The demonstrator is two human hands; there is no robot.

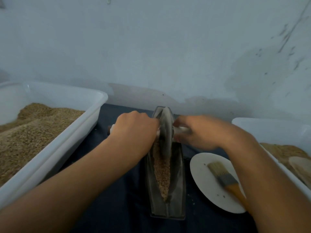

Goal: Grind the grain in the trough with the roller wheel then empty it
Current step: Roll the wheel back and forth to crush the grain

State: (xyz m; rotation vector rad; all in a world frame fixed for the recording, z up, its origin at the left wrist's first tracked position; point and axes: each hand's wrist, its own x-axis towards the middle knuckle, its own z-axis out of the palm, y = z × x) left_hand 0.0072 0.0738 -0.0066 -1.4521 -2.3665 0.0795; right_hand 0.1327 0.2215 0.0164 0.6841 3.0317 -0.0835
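Observation:
A long dark metal trough (178, 190) lies lengthwise on a dark blue cloth, its groove filled with brown grain (162, 174). A grey roller wheel (165, 132) stands on edge in the far half of the trough. A pale axle handle runs through the wheel to both sides. My left hand (134, 130) grips the left end of the handle. My right hand (196, 132) grips the right end, fingers curled round it close to the wheel.
A large white tub (70, 132) heaped with grain stands at the left. A second white tub (272, 125) with grain and a scoop sits at the right. A white plate (203, 182) carrying a brush (223, 177) lies beside the trough. A pale wall rises behind.

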